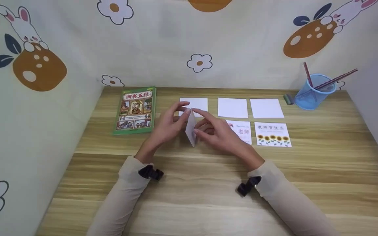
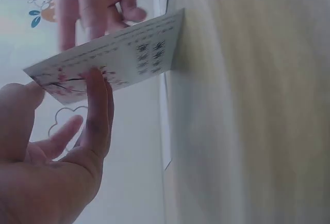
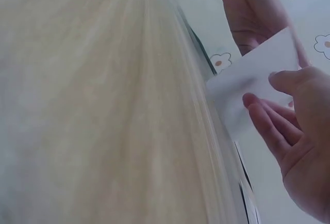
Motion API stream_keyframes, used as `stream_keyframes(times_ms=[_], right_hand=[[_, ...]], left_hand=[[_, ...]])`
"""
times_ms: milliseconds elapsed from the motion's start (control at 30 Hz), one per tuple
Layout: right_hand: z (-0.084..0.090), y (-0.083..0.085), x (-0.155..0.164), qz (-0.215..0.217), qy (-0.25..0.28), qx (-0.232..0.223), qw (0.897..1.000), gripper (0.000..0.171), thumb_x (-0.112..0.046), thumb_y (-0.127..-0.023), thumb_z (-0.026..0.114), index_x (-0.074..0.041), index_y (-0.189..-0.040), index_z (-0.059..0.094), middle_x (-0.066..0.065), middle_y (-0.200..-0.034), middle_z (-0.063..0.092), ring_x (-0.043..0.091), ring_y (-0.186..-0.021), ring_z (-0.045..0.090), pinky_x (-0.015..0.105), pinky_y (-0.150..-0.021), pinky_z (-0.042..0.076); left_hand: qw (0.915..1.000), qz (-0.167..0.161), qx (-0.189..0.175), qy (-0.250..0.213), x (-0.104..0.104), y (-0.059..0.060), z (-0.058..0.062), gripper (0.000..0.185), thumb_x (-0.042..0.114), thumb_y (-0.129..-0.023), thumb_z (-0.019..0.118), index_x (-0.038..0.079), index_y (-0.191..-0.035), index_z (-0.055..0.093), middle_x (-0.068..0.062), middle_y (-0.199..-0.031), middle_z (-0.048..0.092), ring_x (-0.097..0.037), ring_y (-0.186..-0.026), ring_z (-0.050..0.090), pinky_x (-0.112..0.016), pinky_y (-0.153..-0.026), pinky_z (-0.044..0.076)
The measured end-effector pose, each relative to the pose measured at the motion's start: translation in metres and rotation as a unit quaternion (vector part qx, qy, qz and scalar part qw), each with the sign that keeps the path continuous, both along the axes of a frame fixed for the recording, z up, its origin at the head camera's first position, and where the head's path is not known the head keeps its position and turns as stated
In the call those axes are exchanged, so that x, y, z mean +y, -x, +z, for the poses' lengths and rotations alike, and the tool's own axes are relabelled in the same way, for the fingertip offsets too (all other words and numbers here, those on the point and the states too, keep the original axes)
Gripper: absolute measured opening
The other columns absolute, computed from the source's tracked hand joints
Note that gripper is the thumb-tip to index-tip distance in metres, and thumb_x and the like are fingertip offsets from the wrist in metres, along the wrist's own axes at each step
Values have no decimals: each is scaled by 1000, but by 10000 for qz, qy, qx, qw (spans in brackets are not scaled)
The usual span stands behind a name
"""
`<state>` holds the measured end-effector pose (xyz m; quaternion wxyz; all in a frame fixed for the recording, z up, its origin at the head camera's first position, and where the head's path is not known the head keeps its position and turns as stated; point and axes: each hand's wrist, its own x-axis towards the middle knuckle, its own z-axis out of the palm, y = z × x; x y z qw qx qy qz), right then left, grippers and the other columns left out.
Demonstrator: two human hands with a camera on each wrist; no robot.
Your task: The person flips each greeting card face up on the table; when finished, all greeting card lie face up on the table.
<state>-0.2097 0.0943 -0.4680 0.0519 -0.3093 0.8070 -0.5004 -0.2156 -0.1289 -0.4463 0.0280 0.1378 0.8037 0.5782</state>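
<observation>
Standing a printed card [image 1: 191, 129] on edge on the wooden table [image 1: 208, 183], the left hand [image 1: 167, 126] and right hand [image 1: 220, 134] both pinched it.

Your three views: one overhead, two close at the wrists.
Your head camera looks forward and down over the pale wooden table [image 1: 208, 183]; both wrist cameras sit close, sharing the upright white printed card [image 2: 111, 59].

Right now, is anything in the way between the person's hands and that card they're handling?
No. Both hands already hold the card, which stands on edge on the table: left hand on one face, right hand on the other. The printed cards and blank sheets lie apart, behind.
</observation>
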Motion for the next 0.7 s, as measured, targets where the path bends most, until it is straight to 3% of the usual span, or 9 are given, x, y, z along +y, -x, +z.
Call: stream_keyframes(times_ms=[133, 300, 400, 567, 700], right_hand=[[0, 0, 0, -81, 375, -77, 9992, 64, -31, -98, 65, -42, -153, 34, 1, -105, 74, 18, -93, 75, 34, -83, 61], [3, -1, 1, -290, 584, -387, 9971, 58, -42, -99, 61, -42, -151, 37, 0, -107, 75, 18, -97, 75, 37, -90, 59], [3, 0, 1, -316, 599, -428, 9968, 56, -38, -96, 67, -35, -147, 44, 0, -104, 74, 15, -94, 74, 33, -87, 60], [1, 3, 2, -389, 564, -156, 9975, 47, -14, -92, 72, -16, -136, 56, 4, -104, 69, 14, -87, 72, 27, -79, 61], [2, 3, 2, -561, 694, -71, 9960, 43, -5, -91, 71, -11, -131, 59, 9, -119, 64, 18, -91, 73, 27, -81, 61]], left_hand=[[9999, 16, -167, -42, 4, -1, -5, 43, 49, -103, 48, 22, -137, 53, -11, -131, 60, -24, -113, 68, -43, -94, 58], [9995, -310, -5, 72, 5, -1, -9, 49, 39, -96, 67, 21, -138, 51, -12, -132, 59, -22, -109, 69, -38, -94, 58], [9985, -435, 221, 237, 4, 0, -10, 53, 30, -92, 74, 20, -138, 52, -13, -132, 59, -22, -105, 68, -38, -92, 58], [9931, 13, 658, 966, -1, 3, -13, 55, 27, -85, 81, 23, -135, 57, -5, -132, 58, -22, -115, 59, -41, -99, 51], [9883, 357, 552, 1373, -8, 5, -14, 64, 25, -83, 82, 29, -139, 52, -5, -136, 55, -23, -119, 55, -44, -103, 47]])
